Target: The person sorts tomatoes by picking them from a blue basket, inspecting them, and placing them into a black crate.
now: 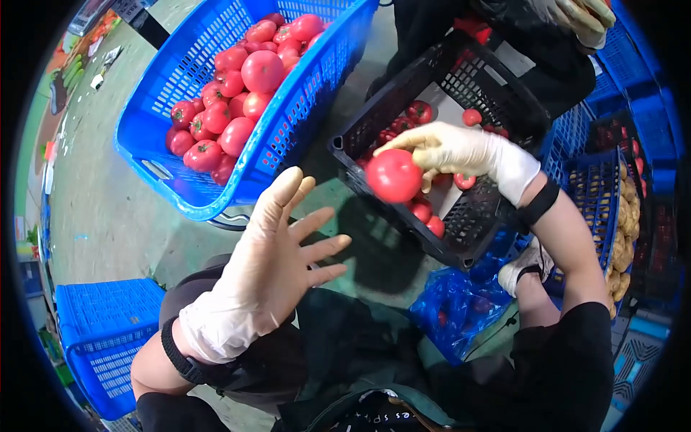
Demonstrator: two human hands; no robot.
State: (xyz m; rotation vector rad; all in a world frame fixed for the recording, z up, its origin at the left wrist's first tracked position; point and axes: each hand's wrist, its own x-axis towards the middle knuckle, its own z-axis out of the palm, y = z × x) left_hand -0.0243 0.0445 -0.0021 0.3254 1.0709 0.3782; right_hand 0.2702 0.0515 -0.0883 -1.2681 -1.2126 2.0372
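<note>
My right hand (453,153), in a pale glove, grips a large red tomato (394,176) above the near left edge of the black crate (446,245). Inside that crate lie several smaller tomatoes (419,111), partly hidden by my hand and the held fruit. My left hand (277,252), gloved too, is raised with its fingers spread and nothing in it. It is nearest to the blue basket (288,137), which carries a heap of large tomatoes (237,135).
A blue plastic bag (461,306) rests on the floor below the black crate. Potatoes (625,223) fill a crate at the right. A blue crate (108,324) stands at lower left. Across the black crate, another person's gloved hand (579,18) shows.
</note>
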